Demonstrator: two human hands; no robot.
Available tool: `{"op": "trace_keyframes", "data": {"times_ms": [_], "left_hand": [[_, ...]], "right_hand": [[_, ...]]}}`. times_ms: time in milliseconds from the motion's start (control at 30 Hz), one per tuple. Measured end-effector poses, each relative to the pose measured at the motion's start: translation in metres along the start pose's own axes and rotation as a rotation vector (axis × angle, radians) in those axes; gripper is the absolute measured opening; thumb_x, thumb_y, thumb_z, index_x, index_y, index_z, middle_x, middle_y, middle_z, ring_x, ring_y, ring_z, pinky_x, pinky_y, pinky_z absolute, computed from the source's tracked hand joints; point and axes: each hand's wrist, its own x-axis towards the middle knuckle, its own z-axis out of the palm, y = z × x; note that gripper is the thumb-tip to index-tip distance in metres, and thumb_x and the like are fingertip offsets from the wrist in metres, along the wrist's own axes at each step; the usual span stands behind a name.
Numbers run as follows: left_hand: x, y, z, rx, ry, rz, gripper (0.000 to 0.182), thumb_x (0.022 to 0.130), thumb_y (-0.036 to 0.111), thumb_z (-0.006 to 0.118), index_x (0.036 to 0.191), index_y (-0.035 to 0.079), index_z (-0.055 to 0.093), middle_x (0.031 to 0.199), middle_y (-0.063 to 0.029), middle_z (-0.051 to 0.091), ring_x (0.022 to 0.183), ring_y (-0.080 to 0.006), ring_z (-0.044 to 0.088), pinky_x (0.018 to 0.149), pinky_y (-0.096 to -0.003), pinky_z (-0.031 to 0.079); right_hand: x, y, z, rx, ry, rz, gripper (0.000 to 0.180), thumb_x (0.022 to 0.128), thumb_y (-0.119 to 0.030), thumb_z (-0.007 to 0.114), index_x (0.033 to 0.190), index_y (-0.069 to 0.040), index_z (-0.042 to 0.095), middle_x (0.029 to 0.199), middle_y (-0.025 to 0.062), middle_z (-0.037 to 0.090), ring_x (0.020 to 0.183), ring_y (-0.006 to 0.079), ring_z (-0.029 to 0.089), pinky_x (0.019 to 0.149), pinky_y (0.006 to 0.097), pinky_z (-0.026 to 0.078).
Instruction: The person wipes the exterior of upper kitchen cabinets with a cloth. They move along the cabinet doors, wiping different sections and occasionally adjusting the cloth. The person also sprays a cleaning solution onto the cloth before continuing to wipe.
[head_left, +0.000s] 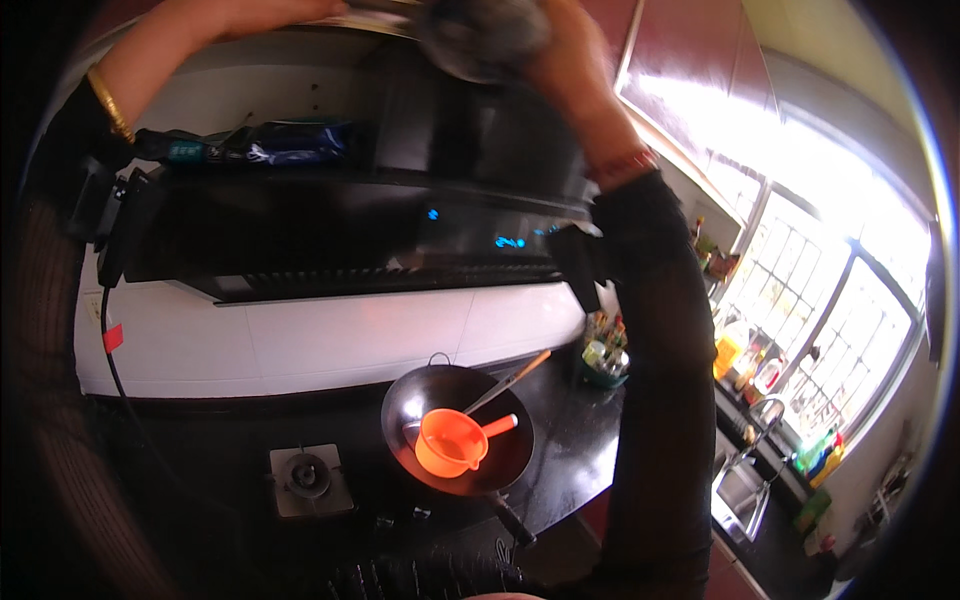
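Both my arms reach up over a black range hood (322, 232). My right hand (566, 56) grips a blurred grey, roundish object (484, 34), perhaps a wadded cloth; blur hides what it is. At the top edge of the view, my left hand (277, 11) is partly cut off beside a pale cabinet edge (375, 21); whether it touches or holds anything cannot be told. Below, a wok (510, 457) sits on the stove, with an orange plastic dipper (450, 442) and a wooden-handled spatula (534, 367) inside it.
Dark blue packaging (300, 142) lies on top of the hood. A gas burner (307, 476) is left of the wok. Reddish cupboard doors (690, 45) hang at upper right. A green basket of bottles (604, 375) stands behind my right arm, and a sink (742, 491) lies farther right.
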Motion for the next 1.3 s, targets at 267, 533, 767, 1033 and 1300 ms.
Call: {"op": "trace_keyframes", "data": {"times_ms": [267,533,767,1033,1300], "left_hand": [[0.015,0.068,-0.020,-0.494,0.179,-0.091,0.070,0.087,0.042,0.062,0.146,0.012,0.037,0.148,-0.0207,0.038,0.137,-0.0426,0.032,0.112,-0.0491,0.029],[0.056,0.140,-0.017,-0.535,0.670,0.104,0.080,0.071,0.019,0.074,0.143,0.029,0.042,0.146,-0.0143,0.039,0.132,-0.0397,0.040,0.107,-0.0465,0.039],[0.088,0.110,-0.017,-0.080,0.813,0.163,0.072,0.065,0.009,0.077,0.130,0.031,0.055,0.127,-0.0109,0.050,0.115,-0.0362,0.052,0.095,-0.0415,0.047],[0.101,0.149,0.033,-0.070,0.565,0.239,0.077,0.063,0.015,0.078,0.133,0.036,0.052,0.132,-0.0111,0.048,0.105,-0.0372,0.056,0.089,-0.0448,0.049],[0.193,0.198,0.042,-0.064,0.618,0.237,0.065,0.072,0.011,0.072,0.129,0.036,0.055,0.130,-0.0121,0.051,0.105,-0.0379,0.056,0.093,-0.0442,0.049]], "right_hand": [[0.044,-0.009,0.020,0.829,0.150,0.003,0.030,0.095,-0.021,0.051,0.121,-0.006,0.057,0.114,0.0094,0.064,0.100,0.0245,0.062,0.094,0.0380,0.048],[0.021,-0.031,-0.012,2.119,-0.071,0.510,0.039,0.096,-0.041,0.050,0.123,-0.013,0.057,0.119,0.0070,0.063,0.105,0.0193,0.062,0.085,0.0379,0.054],[-0.019,0.042,-0.044,0.683,-0.475,0.370,0.042,0.093,-0.046,0.054,0.107,-0.009,0.069,0.100,0.0126,0.069,0.098,0.0258,0.066,0.083,0.0368,0.054],[-0.108,0.133,-0.060,0.092,-0.007,0.380,0.024,0.083,-0.027,0.061,0.100,-0.013,0.071,0.098,0.0135,0.064,0.098,0.0354,0.061,0.086,0.0433,0.049],[-0.090,0.126,-0.036,0.046,0.074,0.333,0.032,0.080,-0.027,0.064,0.110,-0.017,0.068,0.104,0.0077,0.061,0.107,0.0299,0.055,0.092,0.0426,0.045]]}}
